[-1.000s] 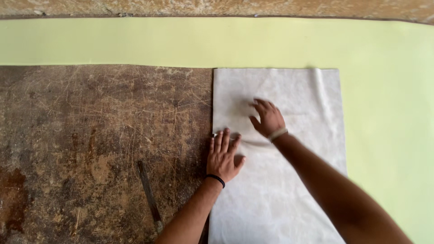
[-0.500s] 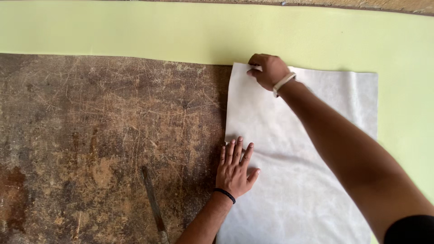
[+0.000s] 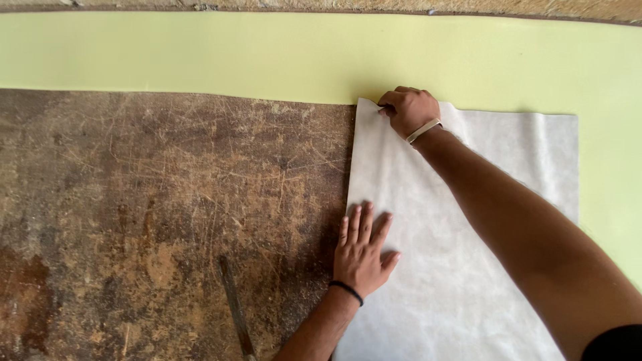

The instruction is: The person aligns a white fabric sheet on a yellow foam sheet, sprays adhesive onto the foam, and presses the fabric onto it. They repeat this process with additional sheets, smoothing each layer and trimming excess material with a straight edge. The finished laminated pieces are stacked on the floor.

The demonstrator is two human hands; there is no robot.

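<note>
left hand (image 3: 361, 254) flat, released, on white sheet (image 3: 461, 267) left edge | right hand (image 3: 409, 110) pinching top-left corner | scratched desk (image 3: 167, 214) open leftward

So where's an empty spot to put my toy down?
The scratched brown board left of the white sheet is bare, apart from a thin metal strip near its bottom. It is crowded on the sheet: left hand flat, right hand at the top corner.

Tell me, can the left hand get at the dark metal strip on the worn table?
Probably yes. The left hand lies flat on the white sheet, and the strip lies close beside it with bare table between them.
</note>
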